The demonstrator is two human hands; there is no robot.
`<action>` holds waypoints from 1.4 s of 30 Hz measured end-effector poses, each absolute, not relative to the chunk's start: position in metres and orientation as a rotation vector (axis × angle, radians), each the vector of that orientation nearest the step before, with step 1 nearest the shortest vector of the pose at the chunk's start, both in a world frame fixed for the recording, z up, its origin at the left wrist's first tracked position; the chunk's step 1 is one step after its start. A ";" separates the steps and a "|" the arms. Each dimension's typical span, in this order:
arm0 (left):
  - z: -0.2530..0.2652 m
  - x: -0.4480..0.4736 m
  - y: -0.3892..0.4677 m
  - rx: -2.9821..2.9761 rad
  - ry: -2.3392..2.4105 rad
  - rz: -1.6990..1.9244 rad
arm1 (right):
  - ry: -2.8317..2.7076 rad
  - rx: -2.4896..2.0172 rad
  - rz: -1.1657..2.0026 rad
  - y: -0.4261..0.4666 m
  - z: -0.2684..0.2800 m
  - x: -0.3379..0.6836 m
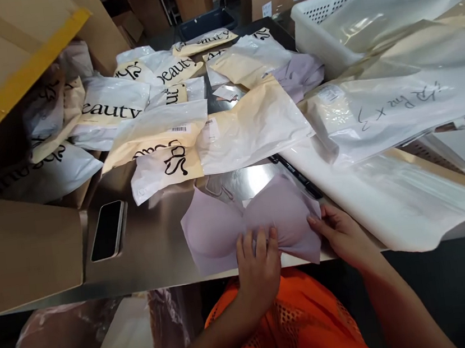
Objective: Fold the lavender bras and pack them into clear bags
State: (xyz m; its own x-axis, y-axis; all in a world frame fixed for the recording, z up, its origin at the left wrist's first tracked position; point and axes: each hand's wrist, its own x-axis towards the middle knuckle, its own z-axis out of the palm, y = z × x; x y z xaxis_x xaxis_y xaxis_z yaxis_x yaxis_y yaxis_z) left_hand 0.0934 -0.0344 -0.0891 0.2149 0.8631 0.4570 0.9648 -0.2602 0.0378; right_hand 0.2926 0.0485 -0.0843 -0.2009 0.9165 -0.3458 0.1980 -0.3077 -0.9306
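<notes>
A lilac bra (213,227) lies spread out at the front edge of the metal table (153,251), cups upward. My left hand (259,261) rests on its middle, fingers stretched out over the lower part between the cups. At the bra's right side my right hand (341,231) pinches the side edge between thumb and fingers. Just beyond the bra lies a white and cream plastic bag (253,132), with a smaller printed bag (168,170) overlapping at its left. A black marker pen (298,177) lies past the right cup.
A phone (107,230) lies at the left beside an open cardboard box (25,250) containing printed bags. Several more bags (109,101) cover the back. Large plastic bags (392,98) and a white basket (312,34) fill the right side.
</notes>
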 end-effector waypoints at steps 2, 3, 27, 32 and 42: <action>-0.091 0.094 -0.035 -2.216 -1.740 -0.623 | -1.362 -1.469 1.546 0.049 -0.085 0.294; -0.092 0.094 -0.036 -2.211 -1.739 -0.644 | -1.370 -1.475 1.537 0.050 -0.085 0.294; -0.087 0.095 -0.042 -2.042 -1.831 -0.521 | -1.514 -1.686 0.708 0.039 -0.084 0.274; -0.091 0.095 -0.044 -2.040 -1.814 -0.496 | -1.926 -1.351 0.230 0.049 -0.058 0.254; -0.102 0.095 -0.043 -2.194 -1.741 -0.553 | -2.367 -1.271 0.516 0.094 -0.061 0.216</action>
State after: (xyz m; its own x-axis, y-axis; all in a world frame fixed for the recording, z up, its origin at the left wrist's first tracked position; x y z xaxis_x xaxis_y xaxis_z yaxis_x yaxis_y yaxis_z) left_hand 0.0951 -0.0432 -0.1019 0.1978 0.8635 0.4639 0.9730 -0.2304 0.0140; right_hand 0.2161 0.0940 -0.0605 -0.5046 0.8457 0.1737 0.6965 0.5176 -0.4970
